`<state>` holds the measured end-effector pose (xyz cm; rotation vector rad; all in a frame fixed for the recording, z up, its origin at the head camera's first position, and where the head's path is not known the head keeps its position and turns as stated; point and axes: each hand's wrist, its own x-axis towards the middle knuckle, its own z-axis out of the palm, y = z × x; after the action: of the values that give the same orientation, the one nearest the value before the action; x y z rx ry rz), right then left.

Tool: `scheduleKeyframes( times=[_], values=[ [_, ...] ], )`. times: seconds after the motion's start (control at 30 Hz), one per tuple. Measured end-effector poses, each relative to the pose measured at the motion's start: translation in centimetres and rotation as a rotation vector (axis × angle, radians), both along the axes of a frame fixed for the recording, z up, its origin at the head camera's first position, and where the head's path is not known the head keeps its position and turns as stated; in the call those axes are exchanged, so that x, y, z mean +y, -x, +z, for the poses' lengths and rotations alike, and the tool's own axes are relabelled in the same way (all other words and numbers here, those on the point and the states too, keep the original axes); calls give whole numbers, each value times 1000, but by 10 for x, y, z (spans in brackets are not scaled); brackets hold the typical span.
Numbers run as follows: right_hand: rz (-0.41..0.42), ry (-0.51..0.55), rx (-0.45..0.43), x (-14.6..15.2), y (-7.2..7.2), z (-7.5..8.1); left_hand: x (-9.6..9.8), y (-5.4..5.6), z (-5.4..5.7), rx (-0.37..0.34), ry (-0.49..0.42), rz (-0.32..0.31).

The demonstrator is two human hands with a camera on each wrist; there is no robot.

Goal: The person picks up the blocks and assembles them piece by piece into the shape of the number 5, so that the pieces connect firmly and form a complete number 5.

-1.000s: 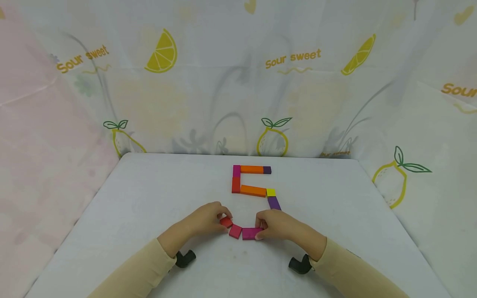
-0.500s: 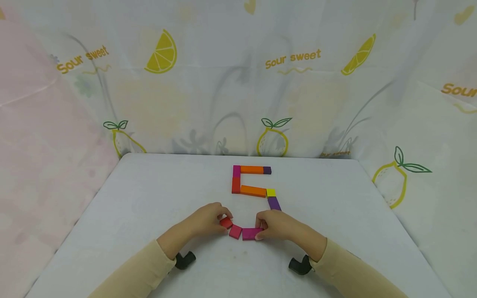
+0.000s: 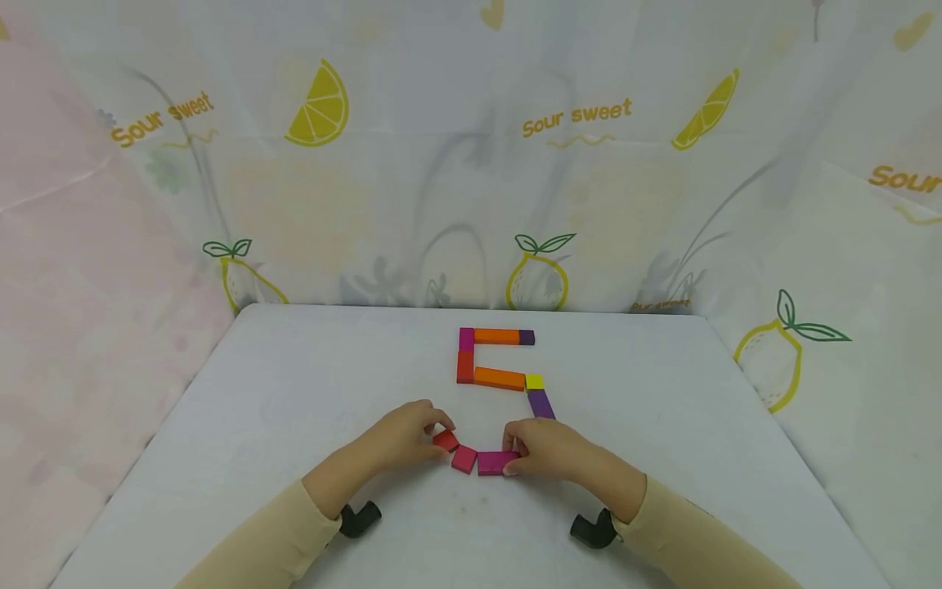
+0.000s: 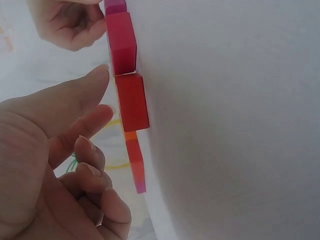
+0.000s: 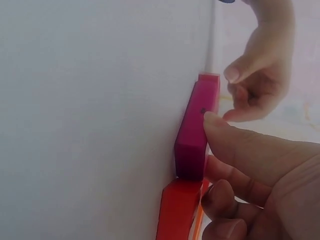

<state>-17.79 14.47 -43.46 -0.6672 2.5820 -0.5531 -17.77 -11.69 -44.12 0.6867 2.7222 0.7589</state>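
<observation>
My left hand (image 3: 407,432) is beside a small red block (image 3: 445,440), its thumb and index finger parted; in the left wrist view both tips stand just off the block's side. Touching that block's corner is a pinkish-red block (image 3: 464,459). To its right lies a longer magenta block (image 3: 495,463), which my right hand (image 3: 548,448) pinches at its right end between thumb and index finger. In the right wrist view, an orange-red block (image 5: 178,207) adjoins the magenta block (image 5: 197,117); the right hand hides it in the head view.
Farther back, a purple block (image 3: 540,403), a yellow block (image 3: 534,381), orange blocks (image 3: 499,379), a red block (image 3: 465,367) and more blocks form a 5-like outline on the white table (image 3: 331,360). Black curved pieces (image 3: 361,519) stick out at both wrists. A lemon-print cloth (image 3: 434,188) hangs behind.
My left hand has drawn back very slightly to the left from the small red block. The right hand and the blocks stay nearly still.
</observation>
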Motion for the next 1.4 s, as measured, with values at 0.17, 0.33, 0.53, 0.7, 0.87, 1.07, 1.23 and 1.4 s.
scheduleKeyframes(
  times=[0.17,0.33,0.53,0.7,0.87,1.07,1.23,1.4],
  values=[
    [14,-16,22,1,-1,2,-3,0,1,20,-4,4],
    [35,-15,44,2,-1,2,-6,0,5,17,1,39],
    [47,-4,59,4,-3,2,-10,1,6,11,20,71],
    [30,0,52,7,-4,2,-12,0,10,9,12,101],
    [-23,16,61,16,-2,7,-17,-1,14,20,5,131],
    [-82,37,108,32,4,15,-28,-3,19,65,-13,146],
    [-108,72,138,45,6,22,-40,-4,21,95,-28,170],
    [-149,69,142,57,7,28,-51,-4,23,135,-49,192]
  ],
)
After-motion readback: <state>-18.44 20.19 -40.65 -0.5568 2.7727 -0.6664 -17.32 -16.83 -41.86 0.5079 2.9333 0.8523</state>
